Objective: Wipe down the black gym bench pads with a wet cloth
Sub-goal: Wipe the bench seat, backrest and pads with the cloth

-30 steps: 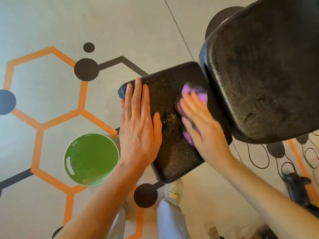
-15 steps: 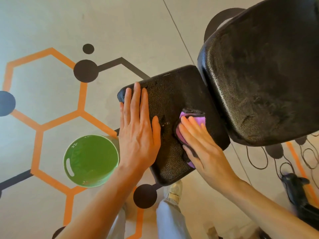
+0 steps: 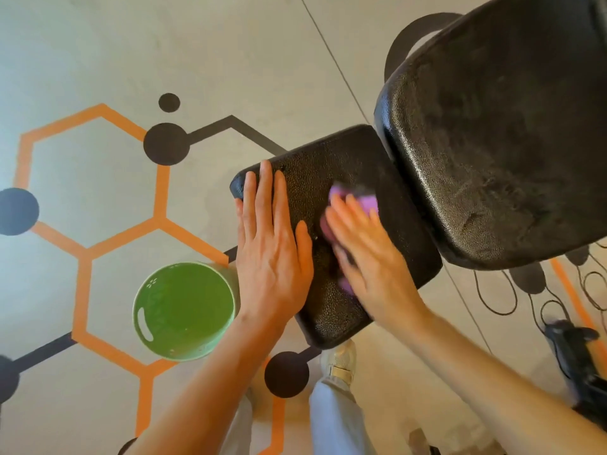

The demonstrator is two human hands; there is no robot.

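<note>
Since half a second ago the right hand (image 3: 368, 257) has slid the cloth (image 3: 364, 200) up the seat pad (image 3: 315, 178), toward the back pad (image 3: 492, 142); both are blurred. Its fingers lie nearly straight, pressing the purple cloth flat on the seat (nothing is pinched). On the seat's left part the left hand (image 3: 272, 254) rests flat as before, fingers straight and close together, holding nothing. Down on the floor (image 3: 98, 60), beside the left wrist, stands a green bucket (image 3: 184, 311).
</note>
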